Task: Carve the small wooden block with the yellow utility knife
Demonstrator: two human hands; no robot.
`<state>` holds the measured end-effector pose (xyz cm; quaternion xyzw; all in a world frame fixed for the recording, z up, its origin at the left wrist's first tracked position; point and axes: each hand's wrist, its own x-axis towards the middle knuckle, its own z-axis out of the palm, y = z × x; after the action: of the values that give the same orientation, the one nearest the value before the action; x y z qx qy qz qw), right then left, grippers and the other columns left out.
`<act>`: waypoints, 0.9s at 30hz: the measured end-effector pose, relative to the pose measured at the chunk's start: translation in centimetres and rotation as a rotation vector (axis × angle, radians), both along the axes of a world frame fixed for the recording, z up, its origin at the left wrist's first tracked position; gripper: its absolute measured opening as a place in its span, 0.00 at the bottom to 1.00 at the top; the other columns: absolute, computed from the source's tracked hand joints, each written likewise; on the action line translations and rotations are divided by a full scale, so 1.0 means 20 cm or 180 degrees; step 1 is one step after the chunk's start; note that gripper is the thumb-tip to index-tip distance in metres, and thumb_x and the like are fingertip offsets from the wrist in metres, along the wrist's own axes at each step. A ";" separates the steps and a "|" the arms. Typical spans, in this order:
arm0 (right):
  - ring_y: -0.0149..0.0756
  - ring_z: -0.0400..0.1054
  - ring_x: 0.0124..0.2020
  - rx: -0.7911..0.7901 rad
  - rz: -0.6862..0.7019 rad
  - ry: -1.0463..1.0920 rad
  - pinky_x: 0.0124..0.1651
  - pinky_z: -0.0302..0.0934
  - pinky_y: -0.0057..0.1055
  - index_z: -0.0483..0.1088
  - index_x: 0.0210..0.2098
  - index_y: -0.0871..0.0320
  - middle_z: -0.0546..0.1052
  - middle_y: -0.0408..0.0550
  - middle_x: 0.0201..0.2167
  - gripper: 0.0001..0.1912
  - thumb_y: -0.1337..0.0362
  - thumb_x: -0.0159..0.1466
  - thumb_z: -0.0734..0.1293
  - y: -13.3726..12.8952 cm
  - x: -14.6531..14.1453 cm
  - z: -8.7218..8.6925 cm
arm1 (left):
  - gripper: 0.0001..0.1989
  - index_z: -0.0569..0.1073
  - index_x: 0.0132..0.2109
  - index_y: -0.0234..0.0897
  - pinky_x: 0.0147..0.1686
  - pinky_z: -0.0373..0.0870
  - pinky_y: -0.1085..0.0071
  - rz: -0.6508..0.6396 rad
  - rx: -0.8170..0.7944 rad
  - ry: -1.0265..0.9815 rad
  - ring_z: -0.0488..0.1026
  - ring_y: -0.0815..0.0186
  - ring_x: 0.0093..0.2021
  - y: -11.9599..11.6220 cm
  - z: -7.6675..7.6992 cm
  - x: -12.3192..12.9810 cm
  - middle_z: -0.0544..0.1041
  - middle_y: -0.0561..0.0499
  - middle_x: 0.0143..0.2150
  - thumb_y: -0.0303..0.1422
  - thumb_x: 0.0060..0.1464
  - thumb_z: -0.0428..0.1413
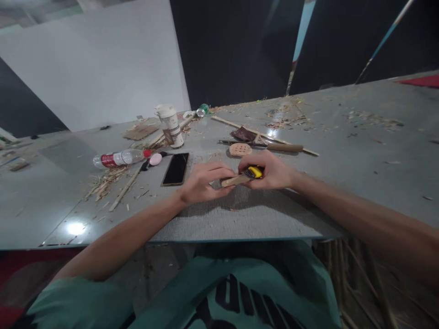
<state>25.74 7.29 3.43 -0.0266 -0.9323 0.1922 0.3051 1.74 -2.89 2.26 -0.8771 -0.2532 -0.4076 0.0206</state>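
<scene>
My left hand (206, 182) pinches one end of a small flat strip of pale wood (233, 181) just above the table. Around a yellow and black cutter, probably a utility knife (255, 172), the fingers of my right hand (270, 170) are closed. The cutter meets the right end of the strip; its blade cannot be made out. Just beyond my hands lies a round, pinkish-tan piece with holes (240, 149). Behind it rests a long tool with a brown wooden handle (284, 147), near a dark brown crumpled piece (243, 134).
Left of my hands a black phone (176, 169) lies flat. Farther left are a plastic bottle (125, 158) on its side, a pink round object (155, 159) and wood shavings (109, 180). A paper cup (170, 125) and a green can (202, 110) are farther back. The table edge (236, 240) is near my body.
</scene>
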 end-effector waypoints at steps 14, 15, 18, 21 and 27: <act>0.32 0.60 0.31 -0.0444 -0.0315 0.0291 0.35 0.52 0.32 0.70 0.35 0.56 0.69 0.40 0.30 0.14 0.54 0.68 0.73 0.01 0.00 0.01 | 0.09 0.80 0.46 0.39 0.37 0.73 0.67 0.0768 -0.0394 -0.0397 0.79 0.62 0.37 -0.01 -0.01 0.04 0.84 0.47 0.40 0.39 0.67 0.62; 0.32 0.58 0.31 -0.0479 -0.0328 0.0326 0.35 0.51 0.32 0.68 0.33 0.55 0.67 0.40 0.29 0.15 0.54 0.69 0.72 0.01 0.00 0.02 | 0.09 0.80 0.45 0.39 0.36 0.72 0.67 0.0839 -0.0485 -0.0437 0.77 0.62 0.36 -0.01 -0.01 0.04 0.84 0.48 0.38 0.40 0.67 0.62; 0.31 0.54 0.30 -0.0553 -0.0327 0.0373 0.35 0.49 0.32 0.64 0.31 0.55 0.63 0.38 0.28 0.16 0.55 0.71 0.70 0.00 0.00 0.03 | 0.09 0.80 0.43 0.38 0.35 0.71 0.68 0.0938 -0.0856 -0.0591 0.75 0.64 0.34 -0.01 -0.01 0.03 0.82 0.50 0.36 0.39 0.65 0.63; 0.31 0.54 0.30 -0.0569 -0.0322 0.0362 0.35 0.49 0.32 0.65 0.32 0.55 0.63 0.39 0.29 0.15 0.56 0.72 0.68 -0.01 -0.01 0.03 | 0.05 0.80 0.43 0.38 0.37 0.72 0.68 0.0859 -0.1139 -0.0744 0.76 0.64 0.35 0.00 -0.03 0.03 0.82 0.51 0.36 0.34 0.63 0.62; 0.32 0.55 0.31 -0.0511 -0.0345 0.0238 0.36 0.50 0.32 0.65 0.33 0.55 0.63 0.39 0.29 0.16 0.53 0.72 0.68 -0.01 -0.01 0.03 | 0.07 0.78 0.37 0.37 0.34 0.69 0.68 0.0853 -0.1192 -0.0904 0.73 0.64 0.33 -0.01 -0.03 0.04 0.79 0.52 0.32 0.35 0.62 0.60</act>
<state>25.57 7.15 4.09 -0.0941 -0.8991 0.2503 0.3465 2.63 -3.01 1.63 -0.7583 -0.4384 -0.4664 -0.1239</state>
